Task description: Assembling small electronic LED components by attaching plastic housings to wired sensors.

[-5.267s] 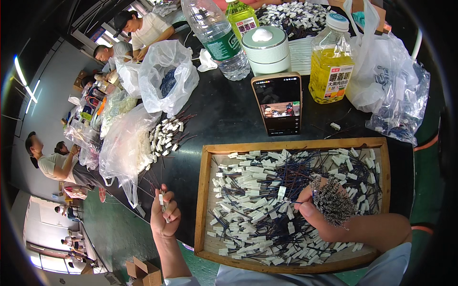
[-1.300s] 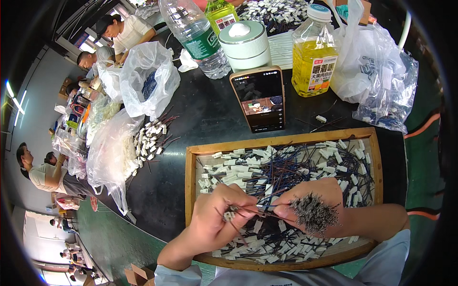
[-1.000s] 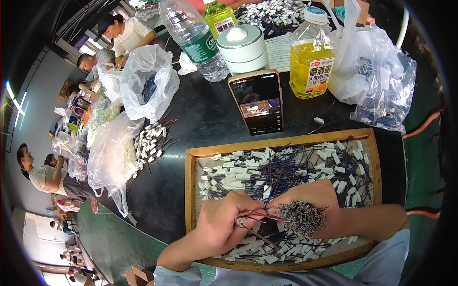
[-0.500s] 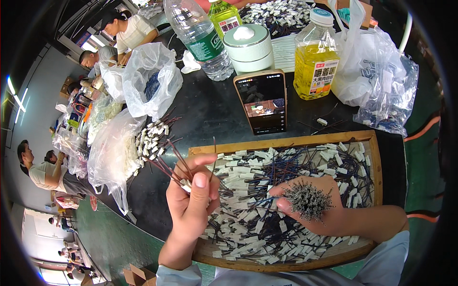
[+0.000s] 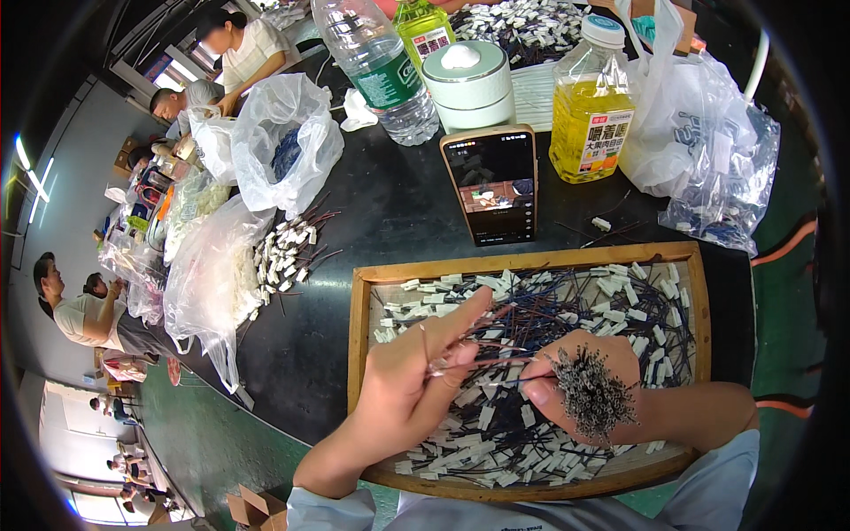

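Loosely curled left hand (image 5: 407, 376) around brown wires (image 5: 487, 363), right hand (image 5: 617, 348) wrapped about wire bundle (image 5: 595, 398)

Carries, as blk tabletop (image 5: 310, 354), wooden tray (image 5: 531, 259) nr front edge. Just behind, supports phone (image 5: 491, 181) propped up; farther back, holds lidded canister (image 5: 469, 96) btwn clear btl (image 5: 376, 75) + yellow btl (image 5: 591, 128). At L, bears heap of wht connectors (image 5: 285, 257) w/ wires.
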A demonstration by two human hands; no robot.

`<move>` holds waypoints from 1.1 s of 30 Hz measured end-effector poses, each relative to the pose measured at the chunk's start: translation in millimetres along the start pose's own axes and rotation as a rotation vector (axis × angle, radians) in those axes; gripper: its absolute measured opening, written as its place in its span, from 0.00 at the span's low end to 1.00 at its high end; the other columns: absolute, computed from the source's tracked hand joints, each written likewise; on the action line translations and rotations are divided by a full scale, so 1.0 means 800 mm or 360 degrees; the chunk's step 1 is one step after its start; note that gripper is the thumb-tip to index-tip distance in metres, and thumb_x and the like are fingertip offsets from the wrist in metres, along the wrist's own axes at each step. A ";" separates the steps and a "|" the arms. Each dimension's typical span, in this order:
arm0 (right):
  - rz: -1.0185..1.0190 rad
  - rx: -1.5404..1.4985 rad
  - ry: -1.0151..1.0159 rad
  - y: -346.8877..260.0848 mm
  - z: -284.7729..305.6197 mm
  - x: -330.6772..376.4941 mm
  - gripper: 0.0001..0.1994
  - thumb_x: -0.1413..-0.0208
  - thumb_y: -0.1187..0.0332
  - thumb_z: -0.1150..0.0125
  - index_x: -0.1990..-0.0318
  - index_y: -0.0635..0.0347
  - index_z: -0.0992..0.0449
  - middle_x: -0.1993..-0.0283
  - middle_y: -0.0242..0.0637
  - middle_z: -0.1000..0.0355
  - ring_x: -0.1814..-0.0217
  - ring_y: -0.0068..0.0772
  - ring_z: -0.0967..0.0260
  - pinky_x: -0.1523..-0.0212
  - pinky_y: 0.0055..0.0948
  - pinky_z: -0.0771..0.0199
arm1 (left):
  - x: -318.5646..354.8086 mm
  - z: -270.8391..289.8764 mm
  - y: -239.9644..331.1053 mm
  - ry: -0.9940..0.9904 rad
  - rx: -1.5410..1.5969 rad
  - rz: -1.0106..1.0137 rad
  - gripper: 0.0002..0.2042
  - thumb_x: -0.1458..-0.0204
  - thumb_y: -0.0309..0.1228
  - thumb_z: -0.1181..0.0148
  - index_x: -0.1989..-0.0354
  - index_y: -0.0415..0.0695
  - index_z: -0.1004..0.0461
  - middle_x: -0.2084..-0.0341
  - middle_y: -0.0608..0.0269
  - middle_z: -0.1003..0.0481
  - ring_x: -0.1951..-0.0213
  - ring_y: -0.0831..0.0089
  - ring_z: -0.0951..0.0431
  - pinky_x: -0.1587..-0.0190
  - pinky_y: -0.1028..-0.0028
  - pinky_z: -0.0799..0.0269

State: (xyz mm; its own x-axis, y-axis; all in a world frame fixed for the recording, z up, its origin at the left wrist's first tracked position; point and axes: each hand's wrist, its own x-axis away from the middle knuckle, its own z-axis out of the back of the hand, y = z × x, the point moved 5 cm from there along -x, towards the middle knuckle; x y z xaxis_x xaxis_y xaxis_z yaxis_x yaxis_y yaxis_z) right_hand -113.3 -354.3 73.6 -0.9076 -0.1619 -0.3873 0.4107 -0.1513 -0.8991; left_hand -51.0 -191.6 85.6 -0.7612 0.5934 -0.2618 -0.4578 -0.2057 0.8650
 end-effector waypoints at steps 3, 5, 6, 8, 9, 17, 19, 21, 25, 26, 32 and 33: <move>0.0003 0.0064 -0.0037 -0.001 0.003 0.001 0.14 0.58 0.74 0.33 0.63 0.65 0.28 0.70 0.37 0.26 0.70 0.29 0.25 0.69 0.22 0.28 | -0.001 -0.008 0.011 -0.0106 -0.0406 -0.0109 0.18 0.48 0.23 0.47 0.47 0.36 0.33 0.74 0.60 0.26 0.77 0.81 0.32 0.71 0.80 0.34; -0.0046 0.0004 -0.0081 0.004 0.002 0.003 0.14 0.59 0.74 0.33 0.63 0.65 0.27 0.69 0.38 0.26 0.70 0.29 0.25 0.69 0.22 0.28 | -0.002 -0.011 0.018 -0.0161 -0.0501 -0.0094 0.19 0.49 0.22 0.46 0.47 0.37 0.33 0.76 0.61 0.28 0.78 0.79 0.32 0.71 0.80 0.34; 0.0029 0.0064 -0.0047 0.003 0.001 0.004 0.14 0.59 0.75 0.33 0.63 0.65 0.27 0.68 0.38 0.25 0.70 0.29 0.25 0.69 0.22 0.28 | -0.002 -0.012 0.019 -0.0207 -0.0602 -0.0081 0.20 0.51 0.22 0.46 0.47 0.37 0.33 0.79 0.61 0.29 0.78 0.78 0.32 0.72 0.79 0.34; 0.0101 0.0124 -0.0011 0.001 0.003 0.005 0.15 0.60 0.75 0.32 0.62 0.65 0.27 0.68 0.38 0.25 0.70 0.28 0.25 0.69 0.22 0.28 | -0.003 -0.015 0.020 -0.0176 -0.0559 -0.0109 0.20 0.51 0.22 0.45 0.47 0.37 0.32 0.81 0.62 0.30 0.79 0.77 0.32 0.73 0.79 0.35; 0.0088 0.0170 -0.0037 0.001 0.004 0.005 0.15 0.60 0.74 0.32 0.62 0.65 0.27 0.67 0.38 0.25 0.70 0.29 0.25 0.69 0.22 0.28 | -0.003 -0.014 0.021 -0.0136 -0.0521 -0.0136 0.20 0.52 0.22 0.45 0.47 0.38 0.32 0.82 0.62 0.32 0.79 0.76 0.32 0.74 0.79 0.35; 0.0053 0.0008 -0.0009 0.007 0.003 0.005 0.17 0.61 0.73 0.31 0.62 0.64 0.27 0.67 0.38 0.25 0.69 0.32 0.25 0.69 0.22 0.28 | -0.002 -0.011 0.021 -0.0145 -0.0356 -0.0146 0.21 0.52 0.22 0.45 0.47 0.39 0.32 0.82 0.62 0.31 0.80 0.76 0.33 0.74 0.79 0.35; 0.0079 0.0068 -0.0082 0.007 0.003 0.005 0.17 0.62 0.72 0.31 0.62 0.64 0.27 0.66 0.38 0.25 0.68 0.32 0.25 0.69 0.23 0.27 | -0.003 -0.010 0.022 -0.0177 -0.0358 -0.0165 0.21 0.53 0.21 0.45 0.47 0.39 0.32 0.82 0.62 0.31 0.80 0.75 0.33 0.74 0.79 0.35; 0.0082 0.0068 -0.0086 0.007 0.003 0.006 0.18 0.63 0.72 0.31 0.62 0.64 0.27 0.66 0.38 0.25 0.67 0.33 0.25 0.68 0.24 0.27 | -0.002 -0.011 0.021 -0.0244 -0.0513 -0.0130 0.23 0.55 0.20 0.44 0.47 0.40 0.31 0.82 0.61 0.31 0.81 0.74 0.32 0.74 0.78 0.34; 0.0131 0.0107 -0.0127 0.005 0.002 0.005 0.19 0.64 0.72 0.31 0.61 0.65 0.27 0.65 0.39 0.25 0.67 0.35 0.25 0.68 0.25 0.27 | 0.001 -0.013 0.023 -0.0278 -0.0579 -0.0128 0.24 0.57 0.19 0.44 0.47 0.41 0.31 0.82 0.61 0.31 0.81 0.73 0.30 0.75 0.78 0.33; 0.0132 0.0104 -0.0128 0.006 0.001 0.005 0.19 0.64 0.72 0.31 0.61 0.65 0.27 0.65 0.39 0.25 0.67 0.35 0.25 0.68 0.25 0.27 | 0.001 -0.013 0.025 -0.0314 -0.0675 -0.0118 0.25 0.59 0.18 0.43 0.47 0.41 0.31 0.82 0.61 0.31 0.81 0.73 0.29 0.75 0.77 0.32; 0.0166 0.0159 -0.0134 0.007 0.001 0.008 0.20 0.64 0.72 0.30 0.60 0.64 0.26 0.65 0.41 0.25 0.67 0.38 0.25 0.68 0.26 0.27 | 0.008 -0.019 0.027 -0.0346 -0.1036 -0.0229 0.30 0.66 0.17 0.42 0.47 0.42 0.31 0.82 0.63 0.33 0.83 0.73 0.29 0.80 0.76 0.33; 0.0173 0.0130 -0.0141 0.007 0.001 0.008 0.20 0.64 0.72 0.30 0.59 0.64 0.26 0.65 0.41 0.25 0.67 0.38 0.25 0.68 0.26 0.27 | 0.009 -0.021 0.028 -0.0347 -0.1159 -0.0273 0.31 0.67 0.17 0.41 0.47 0.42 0.31 0.83 0.64 0.34 0.84 0.74 0.30 0.81 0.75 0.34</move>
State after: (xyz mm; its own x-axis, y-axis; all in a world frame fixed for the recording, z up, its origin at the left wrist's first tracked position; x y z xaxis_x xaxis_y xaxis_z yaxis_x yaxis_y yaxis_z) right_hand -116.8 -357.2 66.6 -0.8475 -0.2667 -0.4589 0.5153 -0.2062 -0.8318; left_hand -74.6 -205.2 95.7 -0.5795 0.7871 -0.2114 -0.8047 -0.5116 0.3012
